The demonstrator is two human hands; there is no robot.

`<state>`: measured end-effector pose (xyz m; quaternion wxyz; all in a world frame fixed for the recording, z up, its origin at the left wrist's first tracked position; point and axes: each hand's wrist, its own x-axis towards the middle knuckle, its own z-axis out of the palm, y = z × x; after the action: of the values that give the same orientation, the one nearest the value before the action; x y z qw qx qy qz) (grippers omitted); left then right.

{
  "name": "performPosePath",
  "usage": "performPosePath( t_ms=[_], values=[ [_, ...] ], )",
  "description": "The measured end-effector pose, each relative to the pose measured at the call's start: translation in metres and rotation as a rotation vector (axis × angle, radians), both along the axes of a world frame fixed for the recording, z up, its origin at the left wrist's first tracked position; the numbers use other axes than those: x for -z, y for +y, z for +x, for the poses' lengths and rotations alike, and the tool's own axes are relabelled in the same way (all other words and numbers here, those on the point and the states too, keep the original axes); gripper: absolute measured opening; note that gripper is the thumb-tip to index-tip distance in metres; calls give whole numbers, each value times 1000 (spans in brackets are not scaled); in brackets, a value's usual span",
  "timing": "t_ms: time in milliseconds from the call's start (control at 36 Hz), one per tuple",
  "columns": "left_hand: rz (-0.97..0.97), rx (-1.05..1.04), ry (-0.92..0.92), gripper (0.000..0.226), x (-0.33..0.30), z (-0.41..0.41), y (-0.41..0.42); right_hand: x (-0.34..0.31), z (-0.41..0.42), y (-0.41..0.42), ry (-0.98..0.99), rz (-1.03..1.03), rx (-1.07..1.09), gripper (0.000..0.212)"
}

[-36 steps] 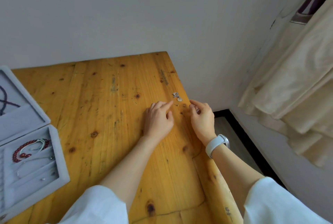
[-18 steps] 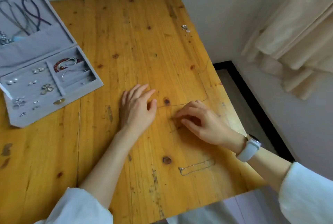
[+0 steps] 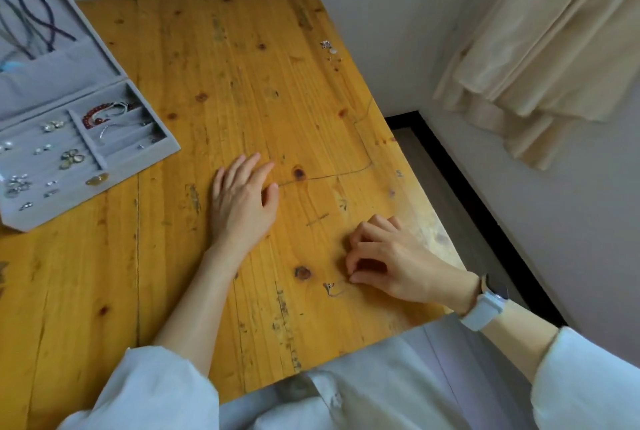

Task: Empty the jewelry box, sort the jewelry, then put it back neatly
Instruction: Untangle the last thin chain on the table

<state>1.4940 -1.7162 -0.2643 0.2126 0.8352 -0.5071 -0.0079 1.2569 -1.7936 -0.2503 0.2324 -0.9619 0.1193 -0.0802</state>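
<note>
Silver chain (image 3: 334, 289) pinched by right hand (image 3: 394, 261) fingers (image 3: 356, 279).

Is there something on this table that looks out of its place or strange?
Yes. A small cluster of silver pieces lies alone near the table's far right edge, apart from the jewelry box. A thin chain runs loosely across the wood from the left hand toward that edge.

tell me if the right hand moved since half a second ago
Yes. The right hand has come nearer the table's near edge, away from the dark knot by the left hand.
</note>
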Motion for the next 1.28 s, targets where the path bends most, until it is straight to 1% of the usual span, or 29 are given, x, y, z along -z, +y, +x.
performPosePath(
  t_ms=[83, 139, 194, 250, 333, 417, 556, 694, 833, 944, 1111, 1278],
  values=[
    [9, 2, 8, 40, -1, -1, 0, 4, 1, 4, -3, -52, -23, 10],
    [9, 1, 15, 40, -1, 0, -1, 5, 3, 5, -5, -78, -27, 12],
    [4, -6, 30, 40, -2, -1, -2, 3, 8, 1, -19, -59, -15, 16],
    [-2, -23, 54, 38, -5, -2, -5, -1, 17, -6, -47, 13, 12, 15],
    [-17, -40, 73, 32, -11, -3, -16, -8, 36, -24, -93, 107, 100, 7],
    [-52, -34, 103, 28, -18, 0, -39, -16, 53, -52, -138, 161, 214, 10],
    [21, -4, 105, 36, -24, 4, -84, -21, 81, -115, -220, 178, 412, 17],
    [113, 18, -4, 43, -18, 14, -129, -19, 111, -176, -276, 225, 560, 17],
    [185, 6, -19, 50, -16, 25, -169, -17, 139, -218, -316, 257, 635, 15],
    [219, -1, -44, 52, -14, 27, -191, -18, 157, -240, -380, 347, 712, 13],
    [196, -30, -108, 52, -9, 24, -191, -19, 168, -255, -489, 496, 736, 9],
    [190, -19, -111, 53, -12, 23, -190, -17, 157, -248, -516, 540, 707, 11]
  ],
)
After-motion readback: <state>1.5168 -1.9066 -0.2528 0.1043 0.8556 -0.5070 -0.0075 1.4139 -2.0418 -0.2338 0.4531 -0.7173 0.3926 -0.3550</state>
